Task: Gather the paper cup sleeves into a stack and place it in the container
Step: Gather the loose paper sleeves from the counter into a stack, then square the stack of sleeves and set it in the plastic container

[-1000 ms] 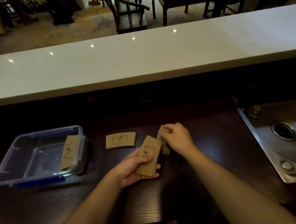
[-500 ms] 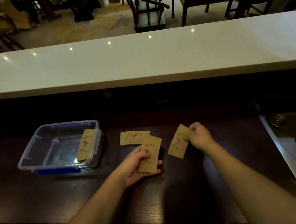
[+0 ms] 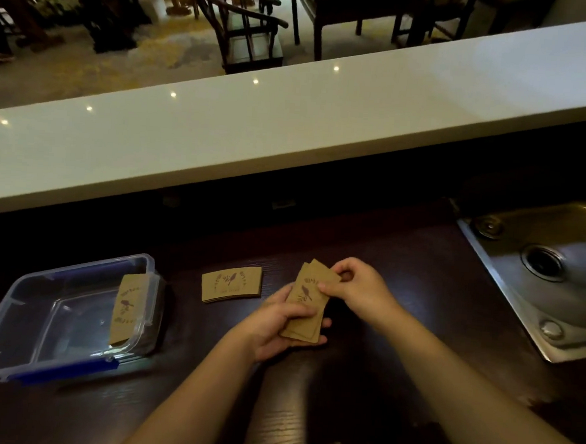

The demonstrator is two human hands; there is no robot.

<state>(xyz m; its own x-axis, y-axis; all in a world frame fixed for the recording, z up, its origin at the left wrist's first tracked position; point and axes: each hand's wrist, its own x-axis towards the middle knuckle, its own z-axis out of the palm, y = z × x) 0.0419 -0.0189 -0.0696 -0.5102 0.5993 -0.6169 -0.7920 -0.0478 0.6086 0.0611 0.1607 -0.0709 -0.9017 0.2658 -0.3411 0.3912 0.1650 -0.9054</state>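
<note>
Above the dark table (image 3: 361,380), both hands grip the sleeve stack (image 3: 309,301): left hand (image 3: 278,327) beneath, right hand (image 3: 359,287) pinching its top edge; square the edges before collecting the sleeves (image 3: 231,284) lying beside.

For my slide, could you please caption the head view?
Both hands, left hand and right hand, square up cup sleeves beside a clear container.
</note>
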